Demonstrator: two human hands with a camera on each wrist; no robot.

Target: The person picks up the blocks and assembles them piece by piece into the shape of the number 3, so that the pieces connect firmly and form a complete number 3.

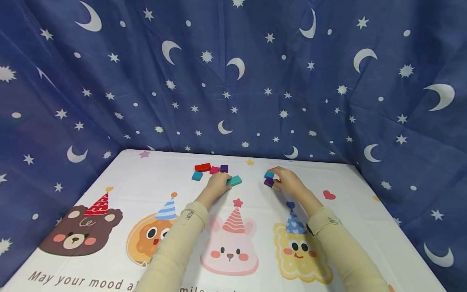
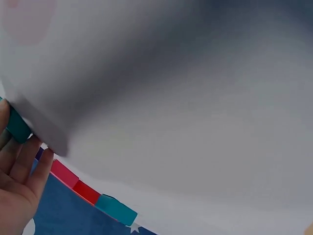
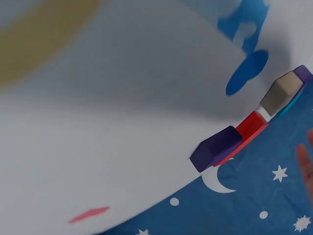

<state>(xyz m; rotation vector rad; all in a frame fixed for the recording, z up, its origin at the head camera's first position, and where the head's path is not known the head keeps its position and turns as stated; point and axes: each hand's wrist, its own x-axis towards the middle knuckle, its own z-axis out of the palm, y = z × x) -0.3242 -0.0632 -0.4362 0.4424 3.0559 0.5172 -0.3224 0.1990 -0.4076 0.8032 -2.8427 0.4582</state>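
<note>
My left hand [image 1: 219,182] pinches a teal block [image 1: 235,181] between thumb and fingers, low over the table. The same teal block [image 2: 17,125] shows at the left edge of the left wrist view. On the right, my right hand [image 1: 290,182] arches over a small group of blocks. Its fingertips are at a blue block [image 1: 269,174], and its thumb is beside a purple block [image 1: 269,182]. A beige block [image 3: 282,92], a red block [image 3: 251,127] and a dark purple block [image 3: 216,148] show in the right wrist view. I cannot tell whether this hand grips one.
Behind my left hand lie a red block [image 1: 202,167], a pink block [image 1: 214,170], a purple block [image 1: 224,168] and a blue block [image 1: 197,176]. The white tablecloth [image 1: 251,194] has printed cartoon figures. A blue starry curtain [image 1: 233,121] rises at the table's far edge.
</note>
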